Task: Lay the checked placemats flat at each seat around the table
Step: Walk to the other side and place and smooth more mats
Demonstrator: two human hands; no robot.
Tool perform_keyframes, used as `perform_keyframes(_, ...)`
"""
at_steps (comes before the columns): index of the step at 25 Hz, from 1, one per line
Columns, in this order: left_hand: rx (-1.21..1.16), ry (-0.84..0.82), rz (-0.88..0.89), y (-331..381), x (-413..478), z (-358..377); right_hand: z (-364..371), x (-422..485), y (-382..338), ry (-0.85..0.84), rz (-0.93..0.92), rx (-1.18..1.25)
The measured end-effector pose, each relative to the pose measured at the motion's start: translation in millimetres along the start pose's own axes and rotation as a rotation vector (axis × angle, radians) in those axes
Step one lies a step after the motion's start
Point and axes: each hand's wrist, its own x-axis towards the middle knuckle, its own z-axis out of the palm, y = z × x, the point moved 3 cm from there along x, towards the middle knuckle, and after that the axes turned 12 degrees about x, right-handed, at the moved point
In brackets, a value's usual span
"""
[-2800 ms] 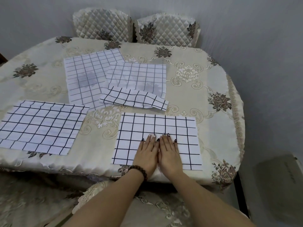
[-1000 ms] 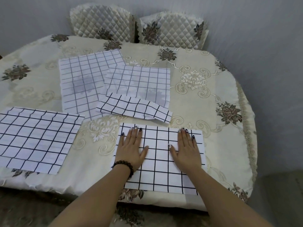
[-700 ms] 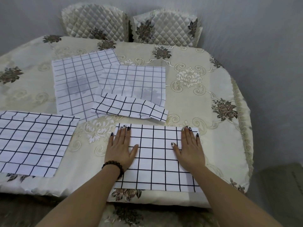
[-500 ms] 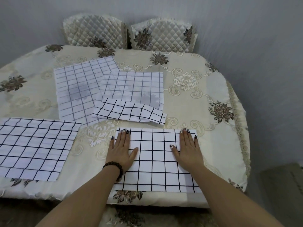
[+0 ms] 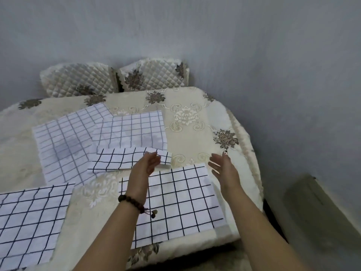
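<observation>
A white placemat with a bold black grid [image 5: 181, 204] lies flat at the table's near edge in front of me. My left hand [image 5: 145, 169] hovers above its far left corner, fingers apart and empty, a bead bracelet on the wrist. My right hand [image 5: 224, 167] is raised over the far right corner, open, palm turned inward. Just beyond lies a folded bold-checked placemat [image 5: 121, 159]. Another bold-checked placemat [image 5: 29, 222] lies flat at the near left. Two fine-checked placemats [image 5: 64, 141] [image 5: 134, 130] overlap in the middle of the table.
The table wears a cream floral tablecloth [image 5: 187, 118] and curves away on the right. Two quilted chair backs [image 5: 78, 81] [image 5: 154, 75] stand against the grey wall behind it. A dark box [image 5: 320, 208] sits on the floor at the right.
Both hands were pressed flat on the near placemat and have lifted off it, moving forward toward the folded one. The view has tilted up.
</observation>
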Motion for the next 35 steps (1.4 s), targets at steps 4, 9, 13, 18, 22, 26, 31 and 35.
perform_keyframes(4, -0.084, -0.177, -0.003, 12, -16, 75, -64, -30, -25, 0.165, -0.098, 0.169)
perform_keyframes(9, 0.045, -0.419, 0.016, -3, -50, 172, -180, -91, -45, 0.506, -0.251, 0.290)
perform_keyframes(13, 0.089, -0.604, 0.021, -11, -93, 254, -271, -166, -56, 0.732, -0.331, 0.325)
perform_keyframes(18, 0.083, -0.762, 0.020, -18, -136, 340, -347, -230, -60, 0.919, -0.426, 0.318)
perform_keyframes(22, 0.106, -0.834, 0.030, -28, -161, 400, -399, -239, -72, 0.975, -0.428, 0.311)
perform_keyframes(26, 0.122, -0.787, 0.041, -36, -165, 442, -441, -217, -80, 0.957, -0.388, 0.268)
perform_keyframes(31, 0.101, -0.628, 0.052, -37, -159, 514, -507, -152, -114, 0.845, -0.310, 0.178)
perform_keyframes(35, 0.070, -0.493, 0.074, -19, -139, 537, -522, -95, -152, 0.713, -0.300, 0.146)
